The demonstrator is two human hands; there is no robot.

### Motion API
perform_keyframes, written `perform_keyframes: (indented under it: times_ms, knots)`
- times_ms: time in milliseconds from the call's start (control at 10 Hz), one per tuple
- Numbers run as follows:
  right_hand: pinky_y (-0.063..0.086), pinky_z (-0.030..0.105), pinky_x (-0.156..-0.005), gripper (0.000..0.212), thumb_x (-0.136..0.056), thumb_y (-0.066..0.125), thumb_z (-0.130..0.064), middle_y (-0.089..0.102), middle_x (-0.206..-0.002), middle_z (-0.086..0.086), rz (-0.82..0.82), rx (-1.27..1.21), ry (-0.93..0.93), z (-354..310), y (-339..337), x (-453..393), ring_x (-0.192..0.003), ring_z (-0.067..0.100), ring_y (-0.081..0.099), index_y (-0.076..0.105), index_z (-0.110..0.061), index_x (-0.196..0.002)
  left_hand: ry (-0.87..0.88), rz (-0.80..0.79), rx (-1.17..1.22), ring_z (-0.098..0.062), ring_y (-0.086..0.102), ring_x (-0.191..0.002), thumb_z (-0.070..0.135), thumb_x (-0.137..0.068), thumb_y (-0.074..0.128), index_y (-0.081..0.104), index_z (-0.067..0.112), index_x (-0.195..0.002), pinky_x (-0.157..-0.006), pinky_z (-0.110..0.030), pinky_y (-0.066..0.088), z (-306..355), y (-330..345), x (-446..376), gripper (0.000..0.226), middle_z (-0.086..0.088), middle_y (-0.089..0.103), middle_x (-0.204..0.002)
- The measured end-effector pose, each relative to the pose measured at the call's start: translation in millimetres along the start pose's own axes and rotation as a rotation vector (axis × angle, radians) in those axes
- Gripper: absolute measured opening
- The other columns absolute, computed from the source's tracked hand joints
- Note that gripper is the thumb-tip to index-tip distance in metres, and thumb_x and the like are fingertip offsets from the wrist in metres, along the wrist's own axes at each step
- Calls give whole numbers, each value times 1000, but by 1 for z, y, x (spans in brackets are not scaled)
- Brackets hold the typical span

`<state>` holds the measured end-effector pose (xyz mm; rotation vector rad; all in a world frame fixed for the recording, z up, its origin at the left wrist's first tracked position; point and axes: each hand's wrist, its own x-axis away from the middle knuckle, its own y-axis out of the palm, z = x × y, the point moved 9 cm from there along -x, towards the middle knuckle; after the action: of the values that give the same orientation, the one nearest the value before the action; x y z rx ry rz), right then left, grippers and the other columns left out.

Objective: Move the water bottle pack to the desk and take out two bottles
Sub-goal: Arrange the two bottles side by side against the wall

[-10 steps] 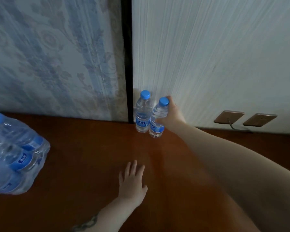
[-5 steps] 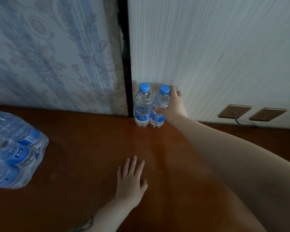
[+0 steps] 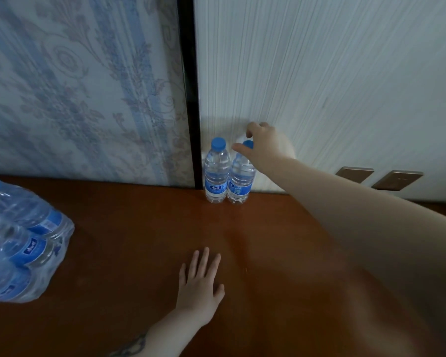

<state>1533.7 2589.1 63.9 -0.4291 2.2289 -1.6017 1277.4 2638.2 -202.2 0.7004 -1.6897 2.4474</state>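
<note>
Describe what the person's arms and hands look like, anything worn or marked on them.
Both forearms are bare, with no sleeves in view. The left hand and right hand show no gloves, rings or watch. A dark tattoo marks the left forearm near the bottom edge; its design is partly cut off.

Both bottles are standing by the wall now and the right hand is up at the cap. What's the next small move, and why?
Probably draw the right hand straight back, clear of the right bottle. Both bottles stand upright, side by side on the desk, the left bottle untouched, and the hand's fingers are spread loosely by the cap rather than wrapped round it. The pack already lies on the desk, so little seems left.
</note>
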Motion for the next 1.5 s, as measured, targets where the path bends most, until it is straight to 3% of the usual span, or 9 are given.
perform_keyframes:
  times_ms: [100, 300, 400, 600, 900, 1000, 1200, 1300, 1500]
  knots:
    - [29, 27, -45, 48, -91, 63, -51, 48, -80, 1, -62, 187, -7, -5, 4, -5, -73, 23, 50, 55, -9, -112, 1, -11, -2, -20, -24, -149, 50, -97, 30, -10, 41, -153, -122, -49, -7, 1, -2, 0, 69, 6, -23, -163]
    - [34, 30, -52, 52, -87, 74, -35, 51, -93, 8, -101, 73, 41, -2, 12, -8, -78, 25, 49, 50, -5, -123, 31, -39, 0, -20, -23, -149, 50, -97, 32, -8, 41, -153, -122, -49, -7, 0, -5, 1, 70, 6, -22, -164]
    - [28, 26, -47, 44, -87, 74, -30, 50, -92, 10, -126, 58, 19, -1, 13, -6, -77, 26, 48, 50, -5, -115, 30, -37, -10, -21, -23, -150, 49, -97, 32, -8, 41, -153, -122, -49, -6, 0, -5, 1, 70, 6, -22, -164]
    - [40, 35, -63, 39, -89, 71, -26, 53, -95, 12, -165, 52, -11, -1, 14, -5, -80, 28, 50, 51, -7, -115, 28, -34, -16, -21, -23, -149, 49, -97, 33, -9, 41, -153, -121, -48, -7, 0, -4, 0, 70, 5, -22, -164]
    - [32, 26, -47, 27, -94, 64, -16, 58, -92, 13, -165, 102, -60, -5, 14, -2, -73, 28, 52, 51, -15, -117, 34, -27, -20, -21, -22, -150, 50, -97, 33, -9, 40, -153, -121, -48, -6, 0, -4, 1, 71, 5, -22, -164]
    - [39, 31, -53, 28, -95, 62, -15, 62, -99, 15, -164, 100, -52, -5, 14, 1, -75, 28, 53, 50, -15, -121, 33, -22, -14, -21, -22, -150, 50, -97, 33, -9, 41, -153, -121, -48, -6, -1, -4, 0, 70, 6, -21, -164]
    - [43, 34, -65, 52, -87, 74, -33, 58, -102, 4, -71, -249, 149, 12, 25, 11, -84, 23, 55, 47, -15, -127, 40, 25, 26, -16, -20, -150, 53, -96, 34, -4, 39, -154, -122, -43, -6, -5, -10, 1, 71, 7, -18, -165]
    - [47, 35, -68, 58, -82, 78, -39, 61, -105, 5, -56, -261, 246, 20, 34, 13, -86, 21, 55, 51, -11, -125, 19, 51, 55, -17, -19, -150, 55, -94, 37, -1, 37, -155, -122, -42, -5, -13, -14, 3, 74, 5, -17, -165]
    - [46, 33, -67, 47, -84, 78, -24, 68, -112, 12, -22, -308, 259, 22, 38, 12, -84, 23, 58, 56, -9, -123, 17, 38, 66, -17, -19, -150, 55, -94, 38, -1, 37, -155, -122, -42, -5, -15, -13, 3, 75, 5, -16, -165]
